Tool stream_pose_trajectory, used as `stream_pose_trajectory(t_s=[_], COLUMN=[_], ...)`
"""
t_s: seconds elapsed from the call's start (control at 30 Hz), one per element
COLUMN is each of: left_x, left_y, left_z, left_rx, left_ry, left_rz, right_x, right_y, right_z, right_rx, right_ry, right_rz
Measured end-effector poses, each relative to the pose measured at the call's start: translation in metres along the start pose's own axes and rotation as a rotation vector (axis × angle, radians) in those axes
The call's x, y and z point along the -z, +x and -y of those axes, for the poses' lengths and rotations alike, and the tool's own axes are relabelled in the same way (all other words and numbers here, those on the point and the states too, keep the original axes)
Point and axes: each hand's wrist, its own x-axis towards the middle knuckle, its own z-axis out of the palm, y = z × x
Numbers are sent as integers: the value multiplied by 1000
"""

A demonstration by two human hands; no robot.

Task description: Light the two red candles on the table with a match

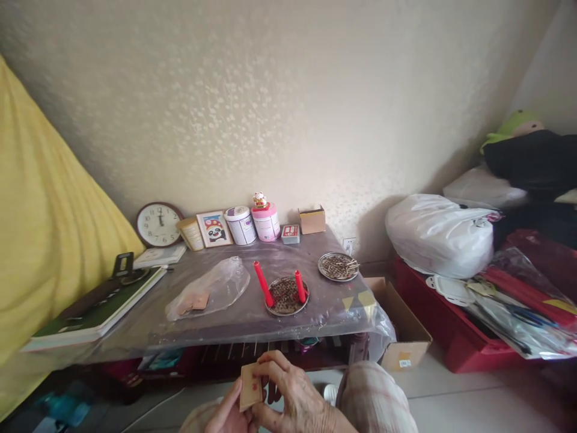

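At the bottom of the view, above my lap, is a small flat tan box (250, 388) with red marks, like a matchbox. My left hand (231, 412) grips its left side, thumb along the edge. My right hand (295, 397) is closed at its right side, fingers curled over the top; what lies under those fingers is hidden. Beyond my hands, on the table, a metal plate (287, 311) carries a leaning red candle (263, 284) and a shorter upright red candle (300, 287). To its left, a clear plastic bag (225, 276) lies with a tan packet (197, 300) at it.
A second plate (338, 278) with small sticks stands at the right of the plastic-covered table (180, 331). A clock (158, 225), tins and a cardboard box (312, 220) line the wall. A green book (99, 307) lies left; a red bin (464, 346) stands right.
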Motion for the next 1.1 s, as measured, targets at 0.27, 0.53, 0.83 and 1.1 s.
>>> stream_pose_trajectory(t_s=[0.27, 0.53, 0.83, 1.1], left_x=[-12, -3, -25, -30], left_y=[6, 16, 10, 10], left_z=[20, 25, 29, 30], left_rx=[-104, -163, -184, -223], left_ry=[-128, -162, -198, -192], left_rz=[112, 468, 376, 299], right_x=[6, 8, 10, 10], right_y=[-1, -3, -6, -7], right_z=[4, 3, -2, -4], right_rx=[-18, -2, 52, 38], right_ry=[82, 111, 150, 91], right_rz=[-65, -71, -82, -109])
